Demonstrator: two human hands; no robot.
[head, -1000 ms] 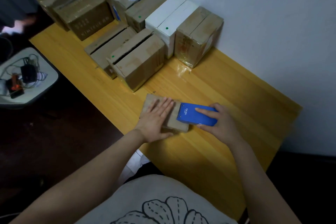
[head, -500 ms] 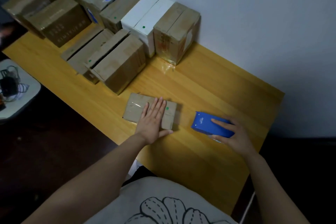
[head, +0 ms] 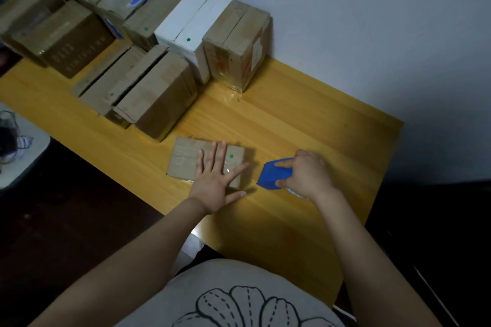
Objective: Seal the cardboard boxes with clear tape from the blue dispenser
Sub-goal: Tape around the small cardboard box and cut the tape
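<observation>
Left hand (head: 215,179): flat, fingers spread straight, pressing down on the small cardboard box (head: 186,160).
Small cardboard box: lies flat near the front edge of the yellow wooden tabletop (head: 305,125), shiny clear tape across its top, a green dot sticker beside the fingers.
Right hand (head: 309,176): fingers and thumb curled round the blue dispenser (head: 273,175).
Blue dispenser: tilted, just right of the small box, not touching it.
Other boxes (head: 156,95): brown and white, clustered at the tabletop's back left by the wall.

The table (head: 305,127) is glossy wood, the box (head: 180,171) matt cardboard (shiny tape (head: 187,157))
</observation>
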